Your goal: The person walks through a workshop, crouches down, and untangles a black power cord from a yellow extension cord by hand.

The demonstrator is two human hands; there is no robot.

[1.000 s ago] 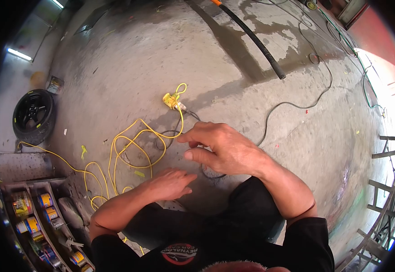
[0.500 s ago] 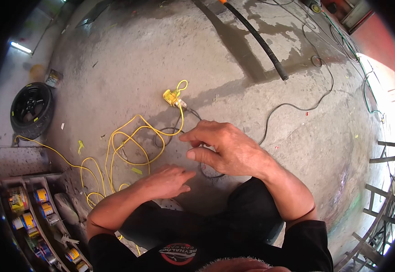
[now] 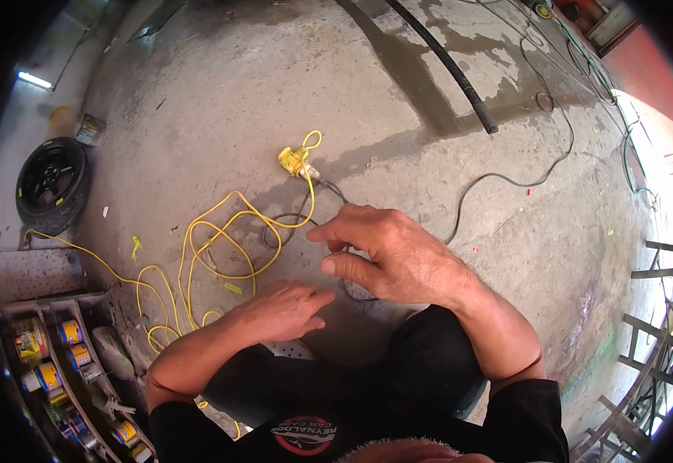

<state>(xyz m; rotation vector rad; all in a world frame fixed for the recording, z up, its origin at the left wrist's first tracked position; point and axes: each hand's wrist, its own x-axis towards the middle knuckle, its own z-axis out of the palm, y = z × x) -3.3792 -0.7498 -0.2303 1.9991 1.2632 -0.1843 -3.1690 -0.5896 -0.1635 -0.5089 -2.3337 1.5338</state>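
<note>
My left hand (image 3: pixel 290 310) hangs above my lap, its fingers loosely apart and nothing in them. Higher and to the right is my right hand (image 3: pixel 386 255), palm down, its thumb and fingers spread with a gap between them and no object held. The two hands do not touch. On the concrete floor beyond them lies a yellow connector (image 3: pixel 294 161) joined to a dark cord. A yellow cable (image 3: pixel 232 235) lies in loose loops left of my hands. Part of the dark cord is hidden behind my right hand.
A tire on a black wheel (image 3: pixel 53 185) lies at the left. Shelves with cans (image 3: pixel 48 376) stand at the lower left. A black hose (image 3: pixel 460 77) crosses the floor at the top. Metal frames (image 3: pixel 661 332) are at the right.
The view has shifted slightly, so the hose end and right-hand cord appear a little farther right. Both hands keep nearly the same pose.
</note>
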